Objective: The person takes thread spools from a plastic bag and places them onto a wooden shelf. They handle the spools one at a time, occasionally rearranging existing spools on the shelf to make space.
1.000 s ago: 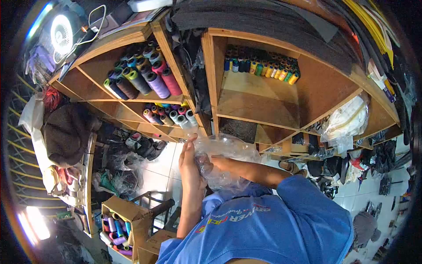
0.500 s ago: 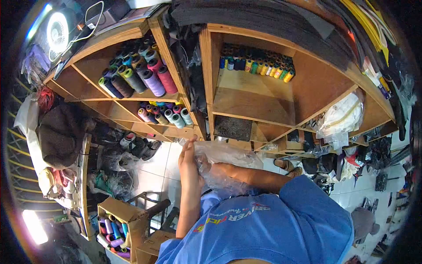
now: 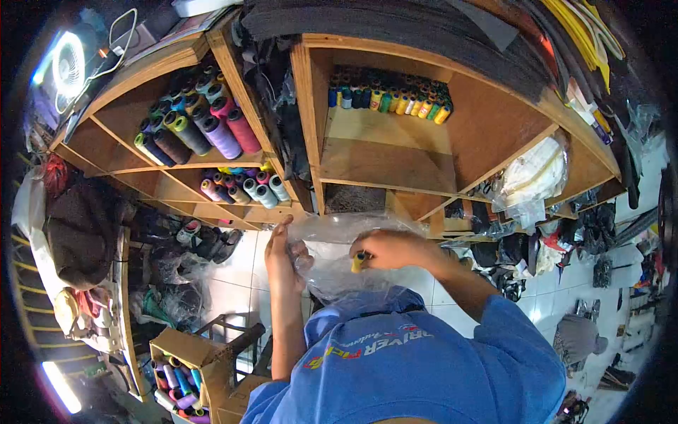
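Note:
A clear plastic bag [image 3: 325, 272] hangs in front of my blue shirt, and my left hand [image 3: 284, 261] grips its left side with curled fingers. My right hand [image 3: 385, 249] is closed on a small yellow thread spool [image 3: 359, 262], held over the bag with its dark end up. Ahead, small spools [image 3: 406, 104] stand in rows in the right shelf compartment. Large thread cones [image 3: 205, 127] fill part of the left compartment, with more cones [image 3: 258, 192] on the shelf below.
A cardboard box [image 3: 185, 346] of thread cones sits at the lower left, beside a dark metal frame [image 3: 244, 339]. A plastic-wrapped white bundle [image 3: 533, 172] lies in the right shelf. Bags and dark items lie on the tiled floor [image 3: 544, 293] at the right.
My right hand has come out of the bag and now shows a yellow spool. The bag is spread wider. The view has shifted, so the shelves appear further left.

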Demonstrator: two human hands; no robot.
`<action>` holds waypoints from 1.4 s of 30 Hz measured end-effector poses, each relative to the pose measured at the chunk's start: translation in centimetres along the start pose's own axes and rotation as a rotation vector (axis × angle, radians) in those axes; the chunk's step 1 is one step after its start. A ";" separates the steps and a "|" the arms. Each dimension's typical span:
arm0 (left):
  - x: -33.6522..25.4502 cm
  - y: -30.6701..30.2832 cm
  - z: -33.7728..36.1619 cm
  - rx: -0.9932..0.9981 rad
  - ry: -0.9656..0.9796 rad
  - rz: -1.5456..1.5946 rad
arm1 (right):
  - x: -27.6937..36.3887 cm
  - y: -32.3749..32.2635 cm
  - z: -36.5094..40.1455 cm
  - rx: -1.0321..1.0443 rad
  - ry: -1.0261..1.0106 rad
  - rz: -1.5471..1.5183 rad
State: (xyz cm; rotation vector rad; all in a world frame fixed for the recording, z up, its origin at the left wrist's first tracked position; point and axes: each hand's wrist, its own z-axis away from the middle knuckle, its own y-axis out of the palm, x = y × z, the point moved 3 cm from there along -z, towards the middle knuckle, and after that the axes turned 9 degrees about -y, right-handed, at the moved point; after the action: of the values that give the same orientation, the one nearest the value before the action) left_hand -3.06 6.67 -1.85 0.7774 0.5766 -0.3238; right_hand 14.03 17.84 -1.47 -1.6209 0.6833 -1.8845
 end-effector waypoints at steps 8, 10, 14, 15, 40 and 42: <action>0.5 -2.1 -1.2 -0.012 -0.058 0.016 | -7.0 -18.7 9.0 -0.705 0.545 0.549; 0.4 -2.4 -1.3 -0.069 -0.051 0.015 | -11.7 -21.1 9.6 -0.769 0.658 0.634; 0.1 -3.7 -1.5 -0.119 -0.017 0.034 | -15.4 -22.5 8.5 -0.752 0.912 0.791; 0.0 -3.9 -1.4 -0.121 -0.009 0.032 | -15.5 -22.5 7.8 -0.734 0.948 0.820; -0.5 -4.4 -1.4 -0.114 0.043 0.033 | -8.4 -21.3 6.0 -0.621 0.721 0.043; -0.5 -3.9 -1.2 -0.074 0.047 0.048 | -1.5 -17.4 4.5 -0.465 0.377 -0.291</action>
State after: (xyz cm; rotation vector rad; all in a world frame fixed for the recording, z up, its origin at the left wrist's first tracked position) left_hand -5.74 4.96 -4.44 0.7277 0.6097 -0.2390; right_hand 17.18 31.22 10.19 -1.7235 1.1673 -2.4129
